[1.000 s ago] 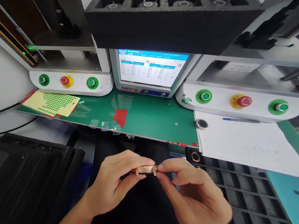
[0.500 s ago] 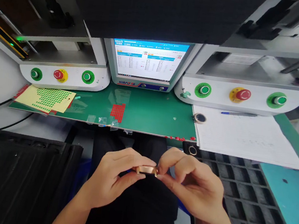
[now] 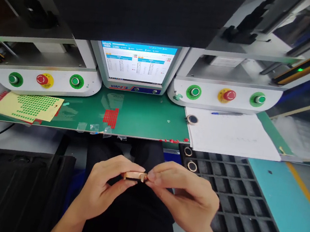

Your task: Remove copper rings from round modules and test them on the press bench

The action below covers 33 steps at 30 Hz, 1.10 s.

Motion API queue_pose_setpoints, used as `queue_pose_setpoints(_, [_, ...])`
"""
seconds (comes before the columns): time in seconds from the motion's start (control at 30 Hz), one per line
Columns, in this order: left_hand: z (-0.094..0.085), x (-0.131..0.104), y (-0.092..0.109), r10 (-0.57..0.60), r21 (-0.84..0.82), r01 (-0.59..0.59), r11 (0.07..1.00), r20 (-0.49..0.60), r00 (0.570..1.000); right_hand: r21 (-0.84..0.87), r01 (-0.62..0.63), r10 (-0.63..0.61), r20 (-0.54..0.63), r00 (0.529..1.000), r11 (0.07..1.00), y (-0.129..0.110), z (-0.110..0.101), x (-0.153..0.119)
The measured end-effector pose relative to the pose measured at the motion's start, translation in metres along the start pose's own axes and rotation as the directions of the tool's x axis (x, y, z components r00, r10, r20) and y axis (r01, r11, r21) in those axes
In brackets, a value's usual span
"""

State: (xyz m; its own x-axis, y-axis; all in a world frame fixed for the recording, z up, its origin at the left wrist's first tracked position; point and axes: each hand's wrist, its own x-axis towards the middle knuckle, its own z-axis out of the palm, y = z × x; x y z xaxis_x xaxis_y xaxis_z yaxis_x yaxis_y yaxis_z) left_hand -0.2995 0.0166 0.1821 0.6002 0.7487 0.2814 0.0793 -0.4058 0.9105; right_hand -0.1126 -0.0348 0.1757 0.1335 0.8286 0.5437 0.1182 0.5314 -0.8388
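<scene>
A rose-gold watch case point(image 3: 135, 175) with lugs is held edge-on above my lap. My left hand point(image 3: 107, 187) is closed on its left side, thumb below and fingers above. At its right end, my right hand point(image 3: 186, 194) pinches the edge near a small crown-like knob, thumb against fingertips. The fingers partly hide both ends of the case. A similar round watch point(image 3: 192, 119) lies on the paper's left edge. Two more round watches, one of them this watch point(image 3: 192, 166), sit in the near-left cells of the black compartment tray point(image 3: 243, 196).
Ahead is a green bench point(image 3: 140, 118) with red stickers point(image 3: 110, 117) and a yellow sheet of green stickers point(image 3: 27, 107). White paper point(image 3: 232, 135) bears a pen point(image 3: 226, 113). Behind are a monitor point(image 3: 138, 66) and button panels. Black foam trays point(image 3: 16, 189) are stacked left.
The view has turned slightly to the right, so the bench appears shifted left. My right fingers have drawn closer together at the case's end. A second watch in the tray now shows.
</scene>
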Motion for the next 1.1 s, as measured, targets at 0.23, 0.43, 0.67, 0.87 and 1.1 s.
queue_pose_setpoints(0.23, [0.002,-0.002,-0.006,-0.065,-0.026,0.065,0.998,-0.004,0.998,-0.055,0.021,-0.013,0.134,0.991,0.998,0.001,-0.005,0.006])
queue_pose_setpoints(0.43, [0.008,-0.001,-0.005,-0.009,0.057,0.012,0.998,-0.058,0.998,-0.201,0.087,-0.064,0.118,0.991,0.976,0.001,0.000,0.002])
queue_pose_setpoints(0.67, [0.016,0.002,-0.003,0.073,0.119,-0.063,0.991,-0.084,0.994,-0.187,0.065,-0.108,-0.229,0.968,0.980,0.010,0.013,-0.011])
queue_pose_setpoints(0.87, [0.014,0.003,-0.006,0.092,0.124,-0.081,0.989,-0.081,0.992,-0.111,0.017,-0.044,-0.239,0.970,0.994,0.013,0.014,-0.013])
queue_pose_setpoints(1.1, [0.021,0.003,-0.003,0.168,0.218,-0.135,0.967,-0.140,0.976,-0.275,0.116,-0.176,-0.205,0.963,0.954,0.006,0.012,-0.010])
